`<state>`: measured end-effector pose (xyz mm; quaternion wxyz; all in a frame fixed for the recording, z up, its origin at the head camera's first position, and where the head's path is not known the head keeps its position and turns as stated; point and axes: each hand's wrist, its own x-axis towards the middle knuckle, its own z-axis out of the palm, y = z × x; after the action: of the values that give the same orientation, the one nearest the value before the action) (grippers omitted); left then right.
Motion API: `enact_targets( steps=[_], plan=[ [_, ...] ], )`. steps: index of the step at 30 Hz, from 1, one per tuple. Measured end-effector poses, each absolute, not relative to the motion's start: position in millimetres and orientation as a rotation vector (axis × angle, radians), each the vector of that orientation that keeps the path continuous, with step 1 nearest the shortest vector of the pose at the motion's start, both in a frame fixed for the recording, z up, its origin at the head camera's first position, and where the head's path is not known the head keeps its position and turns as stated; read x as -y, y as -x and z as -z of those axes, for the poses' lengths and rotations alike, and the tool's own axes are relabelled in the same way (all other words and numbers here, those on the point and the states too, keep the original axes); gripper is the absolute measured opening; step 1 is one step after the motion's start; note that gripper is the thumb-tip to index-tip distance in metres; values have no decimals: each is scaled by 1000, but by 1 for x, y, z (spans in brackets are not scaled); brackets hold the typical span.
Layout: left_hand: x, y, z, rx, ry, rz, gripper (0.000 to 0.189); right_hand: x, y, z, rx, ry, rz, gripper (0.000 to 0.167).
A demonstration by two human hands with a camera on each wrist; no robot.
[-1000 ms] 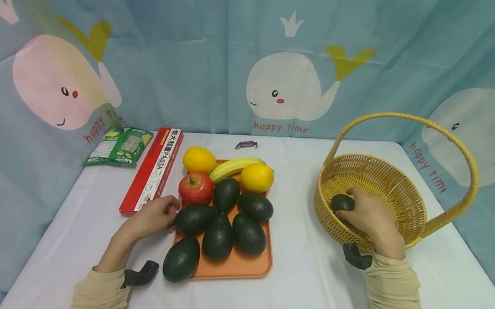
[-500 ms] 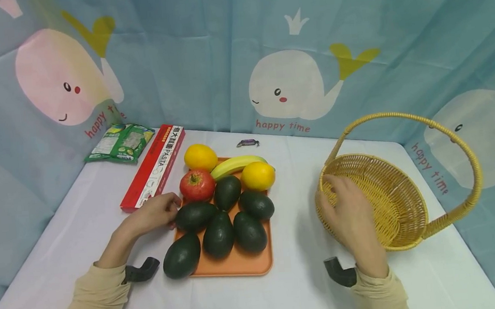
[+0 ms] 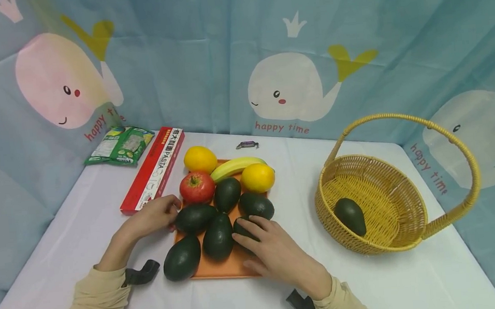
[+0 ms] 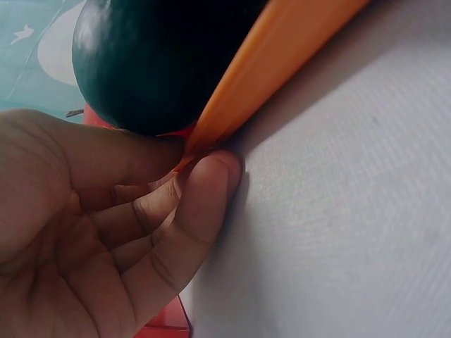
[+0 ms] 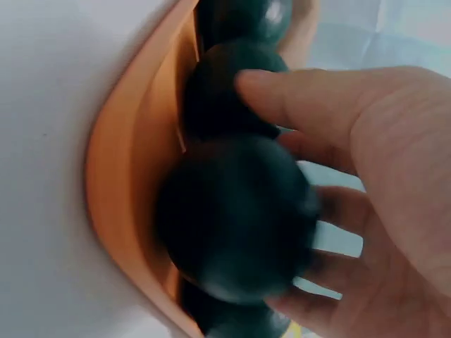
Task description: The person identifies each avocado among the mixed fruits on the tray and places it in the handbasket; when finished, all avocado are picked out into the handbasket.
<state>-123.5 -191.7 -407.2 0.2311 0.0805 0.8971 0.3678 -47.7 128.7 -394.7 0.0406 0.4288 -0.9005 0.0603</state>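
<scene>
My left hand (image 3: 154, 215) pinches the left rim of the orange tray (image 4: 236, 84) between thumb and fingers, beside an avocado (image 3: 196, 218). My right hand (image 3: 279, 251) reaches over the tray's right side, fingers spread over another avocado (image 5: 236, 218); the thumb stands off from it in the right wrist view. Several more dark green avocados, such as this middle avocado (image 3: 218, 238), lie on the tray with a red pomegranate-like fruit (image 3: 196, 186), a banana (image 3: 236, 167) and two yellow round fruits. One avocado (image 3: 350, 216) lies inside the wicker basket (image 3: 400, 181).
The basket's tall handle (image 3: 471, 166) arches up at the right. Behind the tray's left side lie a red pasta box (image 3: 153, 171) and a green snack bag (image 3: 120, 146). A small purple wrapped candy (image 3: 247, 145) sits near the back curtain (image 3: 206, 80).
My right hand has let go of an avocado in the basket and moved left to the tray, over another avocado. My left hand has stayed at the tray's edge.
</scene>
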Motion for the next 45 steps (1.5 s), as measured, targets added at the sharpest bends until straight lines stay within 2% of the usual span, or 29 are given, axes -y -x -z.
enact_targets(
  steps=[5,10,16,20,25,31,38,45],
  plan=[
    [193,123,408,-2472,-242,-1010,31,-130,48,396,2798,-1358,-205,61],
    [194,124,409,-2472,-239,-1006,31,-133,47,391,2901,-1281,-155,67],
    [192,122,410,-2470,-227,-1008,31,-142,51,381,2977,-1201,-388,60],
    [192,122,411,-2469,-215,-1004,30,-161,56,361,2923,-1011,-642,60],
    [193,123,411,-2475,-215,-1000,30,-200,66,337,2677,-618,-768,61],
    [194,121,411,-2477,-213,-994,29,-233,80,337,2498,-160,-790,55],
    [195,119,411,-2488,-232,-1002,28,-245,96,356,2522,-60,-525,51],
    [191,122,408,-2487,-245,-1007,27,-250,97,368,2716,-23,-417,45]
  ],
)
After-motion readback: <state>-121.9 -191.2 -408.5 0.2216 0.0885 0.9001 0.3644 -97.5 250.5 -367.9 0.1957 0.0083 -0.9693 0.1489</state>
